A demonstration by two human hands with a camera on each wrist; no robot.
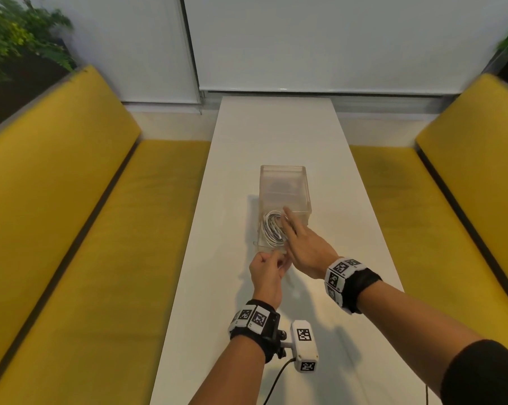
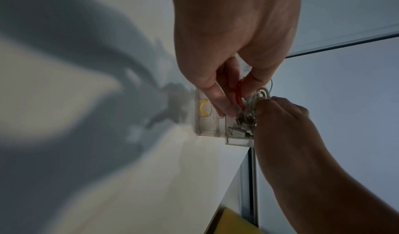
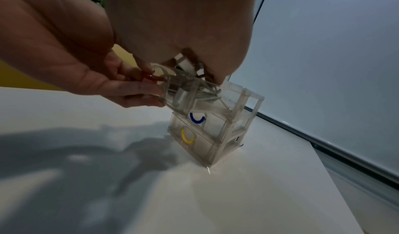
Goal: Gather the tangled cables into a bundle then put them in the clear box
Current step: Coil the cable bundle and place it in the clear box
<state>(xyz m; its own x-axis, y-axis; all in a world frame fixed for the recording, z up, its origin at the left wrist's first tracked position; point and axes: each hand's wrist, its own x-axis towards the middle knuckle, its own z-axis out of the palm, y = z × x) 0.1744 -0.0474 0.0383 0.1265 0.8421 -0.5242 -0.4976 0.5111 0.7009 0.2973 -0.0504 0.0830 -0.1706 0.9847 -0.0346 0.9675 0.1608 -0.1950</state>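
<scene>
A clear box (image 1: 285,182) of stacked drawers stands mid-table. Its top drawer (image 1: 269,248) is pulled out toward me and holds a white cable bundle (image 1: 271,226). My left hand (image 1: 277,264) pinches the drawer's red handle (image 2: 238,92) at the near end. My right hand (image 1: 289,226) reaches in from the right, its straight fingers pressing down on the cables (image 3: 200,91) inside the drawer (image 3: 179,94). In the right wrist view the palm hides those fingers. The lower drawers carry a blue handle (image 3: 197,119) and a yellow handle (image 3: 186,137).
The box sits on a narrow white table (image 1: 276,135) that runs away from me. Yellow benches (image 1: 86,200) flank both long sides. A white blind (image 1: 334,39) covers the far wall, and plants (image 1: 13,39) stand at the back left.
</scene>
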